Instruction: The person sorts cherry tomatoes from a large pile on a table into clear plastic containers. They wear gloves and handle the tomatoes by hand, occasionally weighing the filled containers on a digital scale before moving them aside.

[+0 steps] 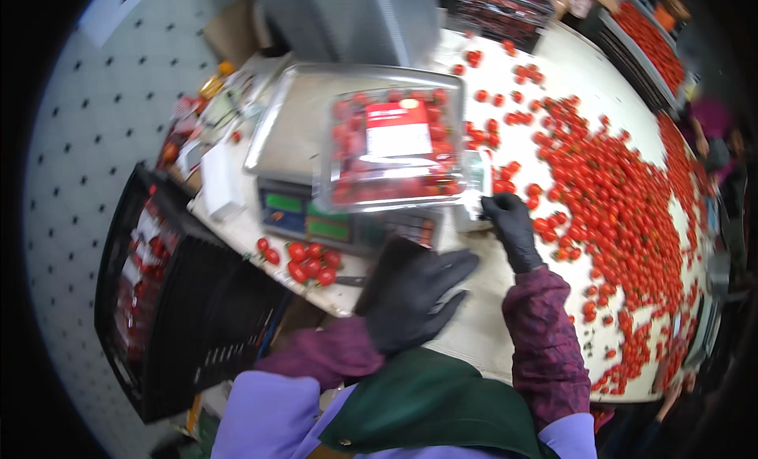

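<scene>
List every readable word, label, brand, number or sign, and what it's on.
None reads clearly.
Red-and-white label on the clear tomato pack: print too blurred.
Green displays on the scale: too small and blurred.
Its keypad: markings too small.
White patches in the black crate: too blurred to tell any print.

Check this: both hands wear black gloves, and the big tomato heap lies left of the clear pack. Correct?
Not left: the head view shows the big tomato heap right of the clear pack. The left hand and right hand are indeed black-gloved.
</scene>
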Available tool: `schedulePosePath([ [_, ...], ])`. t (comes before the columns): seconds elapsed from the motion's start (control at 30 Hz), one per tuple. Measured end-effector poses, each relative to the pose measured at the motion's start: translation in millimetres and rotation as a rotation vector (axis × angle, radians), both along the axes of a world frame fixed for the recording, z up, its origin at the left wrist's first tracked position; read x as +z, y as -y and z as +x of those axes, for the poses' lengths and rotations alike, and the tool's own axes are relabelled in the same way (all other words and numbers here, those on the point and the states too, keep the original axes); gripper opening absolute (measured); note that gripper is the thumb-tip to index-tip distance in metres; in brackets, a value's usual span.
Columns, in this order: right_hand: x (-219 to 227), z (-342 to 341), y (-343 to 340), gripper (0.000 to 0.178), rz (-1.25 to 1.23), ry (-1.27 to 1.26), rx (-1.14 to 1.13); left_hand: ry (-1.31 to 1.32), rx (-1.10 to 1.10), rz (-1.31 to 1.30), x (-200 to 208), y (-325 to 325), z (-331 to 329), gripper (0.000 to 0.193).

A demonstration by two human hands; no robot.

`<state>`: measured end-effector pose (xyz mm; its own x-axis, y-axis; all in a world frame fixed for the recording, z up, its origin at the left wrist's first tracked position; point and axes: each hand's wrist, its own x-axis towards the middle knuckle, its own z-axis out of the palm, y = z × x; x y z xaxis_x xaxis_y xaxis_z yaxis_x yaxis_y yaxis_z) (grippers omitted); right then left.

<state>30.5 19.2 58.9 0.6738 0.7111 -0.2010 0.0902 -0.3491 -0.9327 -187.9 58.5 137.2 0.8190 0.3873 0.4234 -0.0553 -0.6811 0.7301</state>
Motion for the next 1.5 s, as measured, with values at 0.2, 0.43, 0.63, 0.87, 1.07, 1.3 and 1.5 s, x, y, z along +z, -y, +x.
schedulePosePath([
  [0.2, 5.7, 8.7, 0.8, 0.019, 0.037, -0.209, 0.039, -0.019, 0.073, -1.854, -97.4, 34.4, 78.6, 0.045],
  [0.43, -15.8, 11.2, -1.2, 0.021, -0.02, 0.077, 0.03, 0.004, 0.255, -1.843, -102.5, 13.0, 92.4, 0.056],
  [0.63, 14.8, -7.9, 4.2, 0.016, -0.002, -0.267, -0.056, 0.077, 0.221, -1.842, -112.4, 12.8, 96.0, 0.055],
  [0.87, 53.8, -96.6, 143.3, 0.01, -0.037, -0.357, -0.043, 0.045, 0.223, -1.909, -99.0, 7.1, 90.1, 0.046],
  [1.07, 31.2, -129.5, 230.8, 0.007, -0.125, -0.434, -0.096, -0.012, 0.209, -1.556, -90.4, 21.1, 102.4, 0.028],
  [1.3, -2.8, -126.4, 234.6, 0.005, -0.27, -0.255, 0.0, 0.065, 0.189, -1.435, -70.7, 22.0, 84.9, 0.011],
  [1.5, 43.9, -118.8, 166.8, 0.007, 0.285, -0.12, 0.252, 0.326, 0.171, 0.108, 56.7, -48.2, 51.5, 0.023],
])
